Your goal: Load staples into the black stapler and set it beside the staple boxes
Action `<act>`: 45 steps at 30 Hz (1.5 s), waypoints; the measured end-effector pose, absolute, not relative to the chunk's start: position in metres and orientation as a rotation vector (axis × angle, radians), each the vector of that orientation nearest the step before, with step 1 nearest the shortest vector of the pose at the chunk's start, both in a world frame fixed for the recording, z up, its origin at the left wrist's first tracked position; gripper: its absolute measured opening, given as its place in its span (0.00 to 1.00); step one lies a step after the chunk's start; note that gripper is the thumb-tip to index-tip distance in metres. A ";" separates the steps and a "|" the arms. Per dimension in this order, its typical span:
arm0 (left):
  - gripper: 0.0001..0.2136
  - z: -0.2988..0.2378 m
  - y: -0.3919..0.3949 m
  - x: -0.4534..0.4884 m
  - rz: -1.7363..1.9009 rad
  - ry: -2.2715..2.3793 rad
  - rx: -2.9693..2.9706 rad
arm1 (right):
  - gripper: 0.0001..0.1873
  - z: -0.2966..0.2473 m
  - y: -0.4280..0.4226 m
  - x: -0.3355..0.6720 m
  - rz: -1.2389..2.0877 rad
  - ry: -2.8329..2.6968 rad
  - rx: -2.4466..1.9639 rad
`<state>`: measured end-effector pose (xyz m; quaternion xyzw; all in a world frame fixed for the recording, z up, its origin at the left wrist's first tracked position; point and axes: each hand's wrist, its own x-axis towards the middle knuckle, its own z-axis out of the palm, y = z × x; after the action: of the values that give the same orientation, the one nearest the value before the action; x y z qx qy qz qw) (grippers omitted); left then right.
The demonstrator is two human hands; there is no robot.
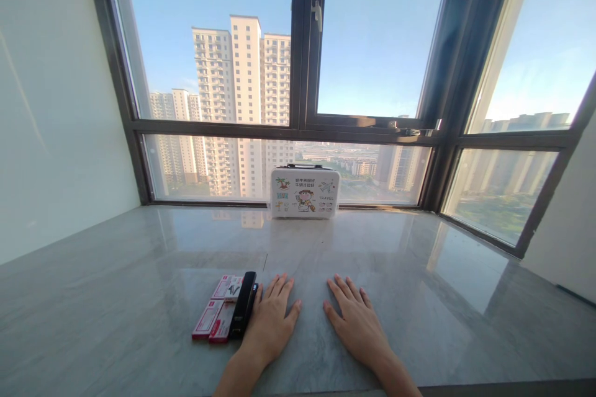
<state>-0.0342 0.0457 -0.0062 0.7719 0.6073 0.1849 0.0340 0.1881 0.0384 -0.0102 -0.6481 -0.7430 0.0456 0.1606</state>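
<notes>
My left hand (270, 319) lies flat, palm down, fingers spread, on the grey marble sill (139, 273). It holds nothing. Just left of it, touching or nearly touching the little finger, lies a black stapler (244, 305). Beside the stapler are three small red-and-white staple boxes (216, 312). My right hand (356, 319) also rests flat and open on the marble, a short gap to the right of the left hand, holding nothing.
A white tin case (305, 192) with cartoon print and a handle stands upright at the back against the window. Dark window frames (305, 43) rise behind it, with a white wall (56, 105) on the left. The sill's front edge (465, 388) runs along the bottom.
</notes>
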 end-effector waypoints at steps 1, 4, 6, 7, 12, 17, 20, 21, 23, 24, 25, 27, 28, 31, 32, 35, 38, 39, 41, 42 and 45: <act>0.26 -0.006 0.045 -0.034 0.567 1.868 2.381 | 0.32 -0.010 0.038 0.188 0.128 -2.123 -1.851; 0.26 -0.005 0.043 -0.032 0.549 1.867 2.404 | 0.32 -0.009 0.039 0.188 0.124 -2.121 -1.849; 0.27 -0.004 0.041 -0.031 0.533 1.868 2.409 | 0.32 -0.009 0.039 0.188 0.131 -2.122 -1.853; 0.27 -0.004 0.040 -0.030 0.528 1.868 2.410 | 0.32 -0.009 0.039 0.188 0.135 -2.123 -1.855; 0.27 -0.005 0.038 -0.027 0.524 1.892 2.417 | 0.32 -0.010 0.039 0.187 0.125 -2.121 -1.851; 0.28 -0.006 0.036 -0.025 0.507 1.900 2.425 | 0.32 -0.012 0.039 0.187 0.113 -2.119 -1.850; 0.29 -0.005 0.036 -0.025 0.489 1.902 2.415 | 0.32 -0.011 0.039 0.187 0.115 -2.125 -1.859; 0.30 -0.005 0.036 -0.026 0.485 1.903 2.414 | 0.32 -0.011 0.039 0.186 0.117 -2.126 -1.865; 0.30 -0.006 0.035 -0.026 0.487 1.905 2.418 | 0.32 -0.010 0.038 0.186 0.119 -2.129 -1.872; 0.30 -0.006 0.035 -0.026 0.489 1.906 2.422 | 0.32 -0.010 0.038 0.185 0.120 -2.130 -1.875; 0.30 -0.007 0.035 -0.026 0.492 1.906 2.425 | 0.33 -0.010 0.037 0.185 0.122 -2.133 -1.878; 0.30 -0.008 0.035 -0.026 0.499 1.906 2.430 | 0.33 -0.009 0.036 0.184 0.118 -2.139 -1.880; 0.30 -0.009 0.035 -0.026 0.502 1.906 2.431 | 0.33 -0.008 0.035 0.184 0.115 -2.141 -1.881; 0.30 -0.010 0.034 -0.026 0.511 1.911 2.433 | 0.33 -0.007 0.034 0.184 0.108 -2.149 -1.879; 0.30 -0.010 0.034 -0.026 0.513 1.913 2.432 | 0.33 -0.007 0.033 0.184 0.107 -2.150 -1.879; 0.30 -0.008 0.032 -0.026 0.512 1.918 2.429 | 0.33 -0.006 0.032 0.184 0.111 -2.150 -1.878; 0.30 -0.005 0.030 -0.026 0.503 1.919 2.426 | 0.33 -0.005 0.030 0.183 0.111 -2.150 -1.875; 0.30 -0.005 0.029 -0.026 0.504 1.919 2.425 | 0.33 -0.005 0.029 0.183 0.107 -2.150 -1.874; 0.30 -0.004 0.027 -0.026 0.505 1.918 2.422 | 0.33 -0.004 0.028 0.182 0.097 -2.145 -1.875; 0.30 -0.003 0.027 -0.026 0.508 1.919 2.420 | 0.33 -0.005 0.027 0.182 0.094 -2.143 -1.876; 0.30 -0.003 0.026 -0.026 0.510 1.920 2.415 | 0.33 -0.006 0.027 0.181 0.089 -2.143 -1.883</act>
<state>-0.0263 0.0259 -0.0034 0.7722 0.6140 0.1632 0.0070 0.1810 0.0268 -0.0058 -0.6530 -0.7430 0.0307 0.1435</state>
